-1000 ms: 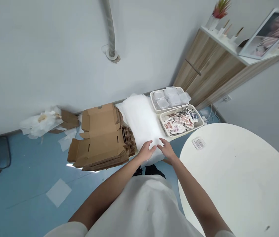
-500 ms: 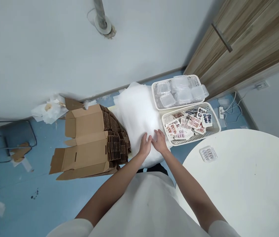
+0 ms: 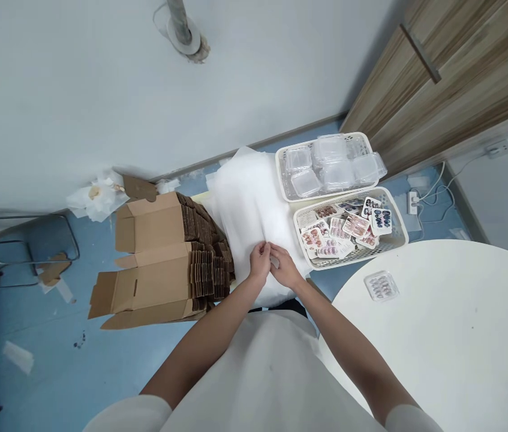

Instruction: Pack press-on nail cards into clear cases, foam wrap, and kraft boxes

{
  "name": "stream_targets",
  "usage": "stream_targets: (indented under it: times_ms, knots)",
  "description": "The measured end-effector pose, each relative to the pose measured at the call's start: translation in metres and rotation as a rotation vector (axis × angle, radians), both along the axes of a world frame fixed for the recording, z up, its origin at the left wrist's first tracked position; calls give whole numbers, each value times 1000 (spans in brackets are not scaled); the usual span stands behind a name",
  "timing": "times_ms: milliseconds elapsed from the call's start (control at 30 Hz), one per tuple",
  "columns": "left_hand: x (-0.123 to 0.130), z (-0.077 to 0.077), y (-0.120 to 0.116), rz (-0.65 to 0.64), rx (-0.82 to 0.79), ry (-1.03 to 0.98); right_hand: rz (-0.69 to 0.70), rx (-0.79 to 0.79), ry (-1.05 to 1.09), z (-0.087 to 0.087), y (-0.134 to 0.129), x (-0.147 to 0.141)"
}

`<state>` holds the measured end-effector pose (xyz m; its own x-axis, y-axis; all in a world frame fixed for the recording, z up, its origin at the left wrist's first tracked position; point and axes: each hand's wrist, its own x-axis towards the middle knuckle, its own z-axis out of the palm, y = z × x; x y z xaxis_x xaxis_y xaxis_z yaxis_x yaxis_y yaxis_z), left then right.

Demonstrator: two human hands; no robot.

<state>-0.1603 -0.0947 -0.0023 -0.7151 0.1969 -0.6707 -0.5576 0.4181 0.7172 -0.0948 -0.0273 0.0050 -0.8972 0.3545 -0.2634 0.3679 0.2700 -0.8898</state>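
Observation:
White foam sheets (image 3: 249, 192) lie in a stack in front of my body. Over the lower part of the stack, my left hand (image 3: 260, 261) is closed, its fingertips pinching at the top sheet, which shows a crease running up from them. My right hand (image 3: 284, 267) touches it from the right, fingers bent together at the same spot. Whatever lies between the right fingertips is too small to make out. Flat brown cardboard boxes (image 3: 159, 270) are piled left of the foam. On its right sits a white basket (image 3: 397, 231) with cards of press-on nails (image 3: 356, 225).
Behind that basket is another white basket (image 3: 279, 174) of clear plastic cases (image 3: 337, 174). A round white table (image 3: 438, 330) at the right carries one clear nail case (image 3: 381, 285). A metal-framed chair (image 3: 33, 262) stands far left; a wooden cabinet (image 3: 451, 78) is at upper right.
My hands have come together and their fingers have closed at the foam, raising a crease in the top sheet. The view has shifted slightly, showing more at the left.

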Motion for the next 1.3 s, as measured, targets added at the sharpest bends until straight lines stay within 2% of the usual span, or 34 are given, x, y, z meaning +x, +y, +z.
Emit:
stream_targets:
  times_ms: [167, 400, 467, 600, 667, 800, 967, 1167, 1300]
  knots:
    - [-1, -8, 0, 75, 15, -62, 115, -88, 83, 10, 0, 3]
    - [-5, -19, 2, 128, -52, -43, 149, -99, 118, 14, -2, 7]
    - [-7, -21, 0, 106, -68, -26, 88, -76, 83, 9, -2, 10]
    - [-5, -23, -7, 97, -79, 5, -292, 95, -55, -5, -1, 15]
    - [-3, -23, -11, 94, -76, 14, -374, 142, -84, -10, 1, 15]
    - [-2, -23, -14, 84, -64, 29, -371, 109, -100, -10, 3, 7]
    - [-2, -22, -14, 50, -34, 42, -444, 96, -140, 0, 8, -2]
    - [-1, -17, -16, 36, -30, 72, -488, 113, -64, 10, 10, -4]
    - [2, -12, -15, 5, -36, 95, -455, 106, -43, 16, 14, -10]
